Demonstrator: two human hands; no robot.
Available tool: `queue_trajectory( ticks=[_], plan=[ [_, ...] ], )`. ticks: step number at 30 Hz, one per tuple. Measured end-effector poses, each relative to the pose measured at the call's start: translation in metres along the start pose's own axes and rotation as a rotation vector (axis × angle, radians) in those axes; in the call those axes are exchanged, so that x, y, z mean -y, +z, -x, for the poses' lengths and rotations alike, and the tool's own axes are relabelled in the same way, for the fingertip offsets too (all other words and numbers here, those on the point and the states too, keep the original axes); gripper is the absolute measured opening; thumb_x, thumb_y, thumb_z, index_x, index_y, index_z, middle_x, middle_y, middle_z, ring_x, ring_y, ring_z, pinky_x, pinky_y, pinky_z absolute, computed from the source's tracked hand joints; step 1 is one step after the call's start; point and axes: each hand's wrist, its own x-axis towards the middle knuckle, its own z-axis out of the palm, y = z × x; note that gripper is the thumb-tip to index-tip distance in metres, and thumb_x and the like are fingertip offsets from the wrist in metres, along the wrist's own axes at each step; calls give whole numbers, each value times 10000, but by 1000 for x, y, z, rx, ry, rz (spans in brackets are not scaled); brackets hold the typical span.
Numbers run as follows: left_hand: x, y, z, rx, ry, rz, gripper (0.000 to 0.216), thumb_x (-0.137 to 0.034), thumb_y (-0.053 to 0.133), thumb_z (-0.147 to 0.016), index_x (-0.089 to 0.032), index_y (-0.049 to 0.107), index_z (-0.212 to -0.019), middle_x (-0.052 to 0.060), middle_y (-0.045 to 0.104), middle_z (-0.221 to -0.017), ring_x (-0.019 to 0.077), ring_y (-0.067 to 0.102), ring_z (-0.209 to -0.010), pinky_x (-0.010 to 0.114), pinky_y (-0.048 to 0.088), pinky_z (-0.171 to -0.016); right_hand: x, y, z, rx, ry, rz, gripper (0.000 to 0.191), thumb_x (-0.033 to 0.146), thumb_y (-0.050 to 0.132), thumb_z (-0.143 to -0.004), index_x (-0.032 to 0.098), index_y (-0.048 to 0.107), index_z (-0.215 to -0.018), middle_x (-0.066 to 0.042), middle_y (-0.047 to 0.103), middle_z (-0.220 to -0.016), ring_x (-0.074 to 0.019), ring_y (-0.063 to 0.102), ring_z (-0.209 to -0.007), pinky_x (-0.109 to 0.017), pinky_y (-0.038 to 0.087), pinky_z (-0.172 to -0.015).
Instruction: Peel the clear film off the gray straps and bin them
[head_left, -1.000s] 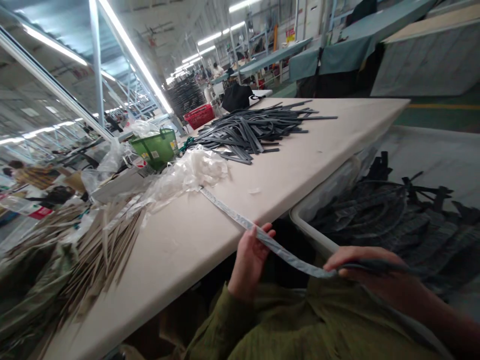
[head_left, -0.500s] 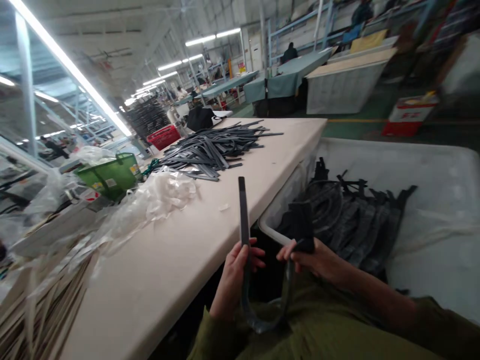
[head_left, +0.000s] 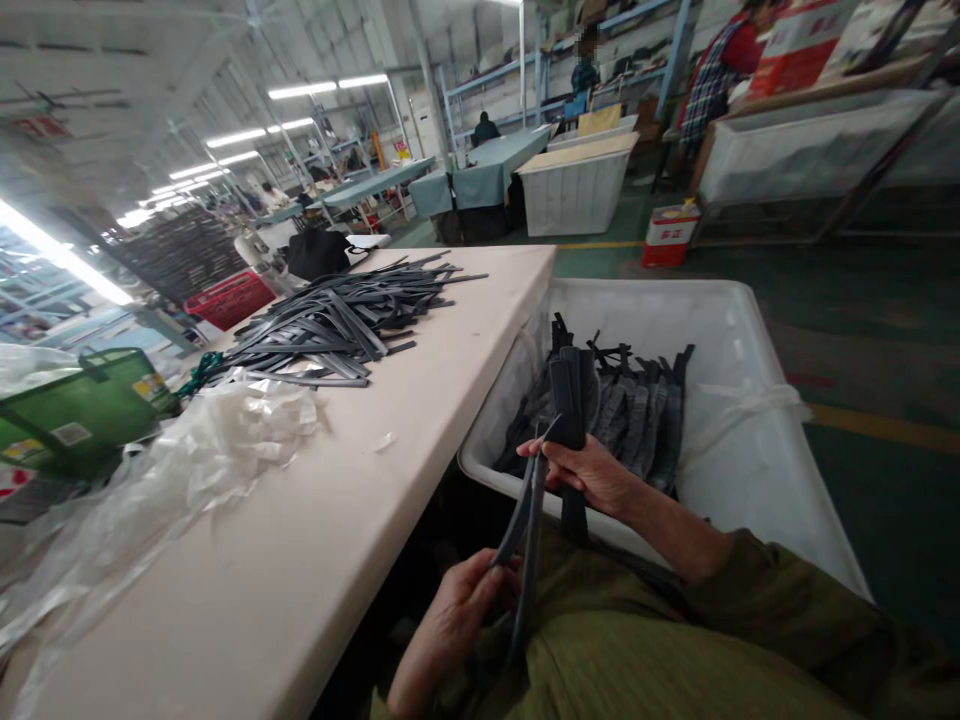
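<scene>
My left hand (head_left: pixel 457 615) sits low over my lap, fingers closed round the bottom of a folded dark grey strap (head_left: pixel 529 525). My right hand (head_left: pixel 589 472) is higher, at the near rim of the white bin (head_left: pixel 739 330), and pinches the strap's two upper ends together with a short black piece that stands upright. The strap runs doubled between both hands. Inside the bin lies a heap of finished dark straps (head_left: pixel 637 410).
A long beige table (head_left: pixel 360 500) runs on my left with a pile of dark strips (head_left: pixel 337 315), crumpled clear plastic (head_left: pixel 225 435), a green basket (head_left: pixel 71 415) and a red basket (head_left: pixel 229 298). Other people work at far tables; a red-and-white box (head_left: pixel 667 235) stands on the green floor.
The strap was stretched flat between my hands, then bent into a loop, and is now folded double. My left hand dropped toward my lap; my right hand rose to the bin. My view swung right.
</scene>
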Motion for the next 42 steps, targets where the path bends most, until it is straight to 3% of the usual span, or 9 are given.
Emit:
queue_trajectory(
  ticks=[4, 11, 21, 24, 27, 32, 35, 39, 42],
  plan=[
    [-18, 9, -10, -142, 192, -198, 505, -516, 616, -865, -207, 634, -1264, 67, 708, -1152, 264, 613, -1066, 328, 444, -942, 1, 13, 10, -21, -42, 56, 392, 518, 806, -742, 156, 798, -894, -57, 753, -835, -40, 370, -415, -234, 411, -445],
    [-10, 34, -21, -240, 125, -182, 358, -474, 597, -873, -145, 735, -844, 15, 648, -727, 159, 542, -701, 253, 407, -666, 20, 12, 27, 3, -111, 206, 380, 525, 729, -818, 162, 784, -916, -95, 762, -931, -77, 474, -467, -204, 241, -360],
    [5, 51, -19, -159, 203, -357, 218, -341, 581, -888, -185, 727, -844, 23, 643, -760, 169, 577, -736, 262, 426, -687, 90, -19, 49, -251, -382, 261, 285, 491, 802, -766, 212, 780, -822, -57, 773, -888, -99, 557, -508, -184, 313, -333],
    [5, 48, -21, -199, 239, -250, 260, -377, 618, -866, -210, 715, -1041, 47, 706, -937, 205, 629, -881, 287, 472, -789, 106, -28, 38, -344, -464, 297, 289, 485, 817, -740, 202, 775, -780, -52, 778, -853, -65, 486, -421, -182, 310, -312],
    [14, 37, -18, -276, 197, -89, 432, -451, 609, -871, -222, 638, -1235, 87, 707, -1143, 242, 641, -1042, 332, 491, -908, 129, -43, 17, -480, -635, 358, 242, 443, 791, -771, 203, 765, -753, -38, 780, -839, -26, 336, -351, -206, 400, -351],
    [46, 14, -12, -419, 88, 0, 538, -540, 626, -838, -217, 621, -1269, 122, 677, -1269, 269, 655, -1109, 380, 509, -970, 161, -83, -36, -686, -757, 579, 255, 459, 714, -831, 212, 763, -866, -24, 765, -895, -42, 343, -373, -261, 527, -460],
    [66, 5, -12, -451, 62, 28, 584, -585, 657, -787, -211, 644, -1236, 125, 692, -1257, 299, 637, -1174, 412, 503, -1010, 149, -108, -78, -713, -598, 659, 383, 503, 713, -812, 188, 734, -1029, -19, 753, -919, -52, 446, -391, -233, 484, -433],
    [84, -4, -13, -541, 48, -48, 567, -580, 666, -765, -211, 667, -1195, 101, 700, -1255, 309, 621, -1205, 428, 486, -1043, 90, -130, -117, -643, -346, 750, 389, 446, 750, -838, 120, 699, -1044, 23, 661, -637, -101, 543, -438, -227, 471, -455],
    [94, -7, -13, -615, 59, -81, 543, -568, 634, -781, -205, 664, -1183, 86, 708, -1245, 299, 630, -1194, 403, 504, -1023, 36, -138, -124, -593, -204, 786, 288, 365, 624, -974, 148, 624, -1163, -21, 690, -915, -124, 645, -643, -277, 566, -595]
  ],
)
